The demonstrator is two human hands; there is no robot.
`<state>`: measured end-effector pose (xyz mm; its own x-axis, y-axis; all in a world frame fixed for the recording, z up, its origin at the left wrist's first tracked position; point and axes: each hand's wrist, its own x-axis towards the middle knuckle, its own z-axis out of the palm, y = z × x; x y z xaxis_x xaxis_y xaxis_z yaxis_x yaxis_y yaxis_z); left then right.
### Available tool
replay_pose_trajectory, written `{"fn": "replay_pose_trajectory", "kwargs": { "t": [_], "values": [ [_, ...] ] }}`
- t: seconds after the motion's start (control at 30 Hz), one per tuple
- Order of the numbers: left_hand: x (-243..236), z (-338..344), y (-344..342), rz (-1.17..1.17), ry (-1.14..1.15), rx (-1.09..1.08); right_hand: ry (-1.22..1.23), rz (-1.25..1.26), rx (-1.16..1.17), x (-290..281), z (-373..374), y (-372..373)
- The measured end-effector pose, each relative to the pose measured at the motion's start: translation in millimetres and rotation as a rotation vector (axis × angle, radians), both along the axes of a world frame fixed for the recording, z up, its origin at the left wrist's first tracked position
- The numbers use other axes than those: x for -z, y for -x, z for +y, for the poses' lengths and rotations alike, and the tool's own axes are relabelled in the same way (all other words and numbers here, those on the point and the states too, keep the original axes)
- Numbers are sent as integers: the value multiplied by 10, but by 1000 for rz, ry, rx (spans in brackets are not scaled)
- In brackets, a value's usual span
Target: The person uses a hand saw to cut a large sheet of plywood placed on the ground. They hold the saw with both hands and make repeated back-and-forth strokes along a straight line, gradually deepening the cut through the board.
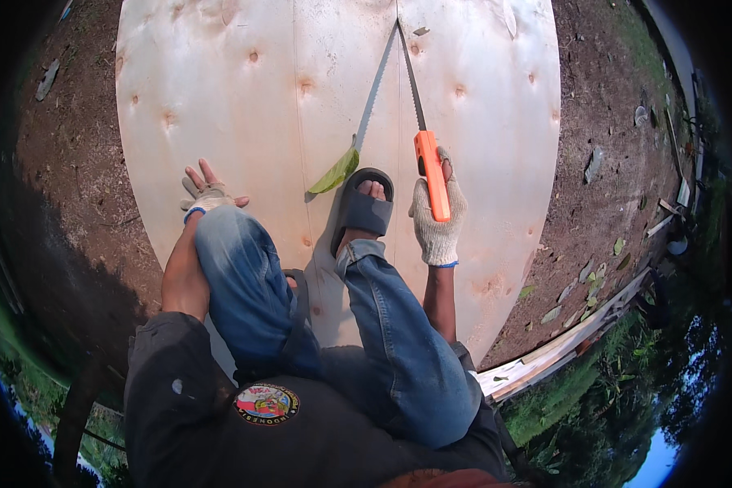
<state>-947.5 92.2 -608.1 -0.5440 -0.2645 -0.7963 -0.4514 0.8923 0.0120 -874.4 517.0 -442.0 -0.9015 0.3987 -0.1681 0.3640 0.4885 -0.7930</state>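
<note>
A large pale plywood sheet [244,106] lies on the dirt. My right hand [439,220], in a knit work glove, grips the orange handle of a hand saw [432,175]; its blade [409,77] runs up along a cut line in the sheet. My left hand [207,193], also gloved, presses flat on the plywood with fingers spread, beside my left knee. My right foot in a grey slide sandal [364,207] stands on the sheet just left of the saw. A green leaf [335,172] lies by the sandal's toe.
Bare brown dirt [594,122] surrounds the sheet, strewn with leaves and scraps. Wooden planks [577,333] lie at the lower right, next to grass. The saw's shadow [372,89] falls left of the blade.
</note>
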Motion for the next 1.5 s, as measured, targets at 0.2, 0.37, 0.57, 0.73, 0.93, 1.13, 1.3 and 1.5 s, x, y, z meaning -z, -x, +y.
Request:
{"fn": "replay_pose_trajectory", "kwargs": {
  "t": [0.2,0.37,0.57,0.73,0.93,1.13,1.3,1.5],
  "values": [
    [120,16,-37,-42,101,-1,210,-215,141,-404,-74,-120],
    [41,3,-62,-16,35,17,192,-152,156,-242,-48,17],
    [84,22,-52,-39,59,50,177,-202,192,-269,-40,-39],
    [297,-132,-119,14,61,38,90,-110,72,-244,-19,-249],
    [100,-68,-44,10,31,85,2,-21,15,-72,44,-46],
    [175,-62,-49,-40,50,105,37,-71,59,-224,-16,-175],
    [65,-98,-95,-18,54,106,75,-84,52,-224,-64,-25],
    [31,-62,9,-61,22,119,85,-119,68,-254,11,47]
  ]
}}
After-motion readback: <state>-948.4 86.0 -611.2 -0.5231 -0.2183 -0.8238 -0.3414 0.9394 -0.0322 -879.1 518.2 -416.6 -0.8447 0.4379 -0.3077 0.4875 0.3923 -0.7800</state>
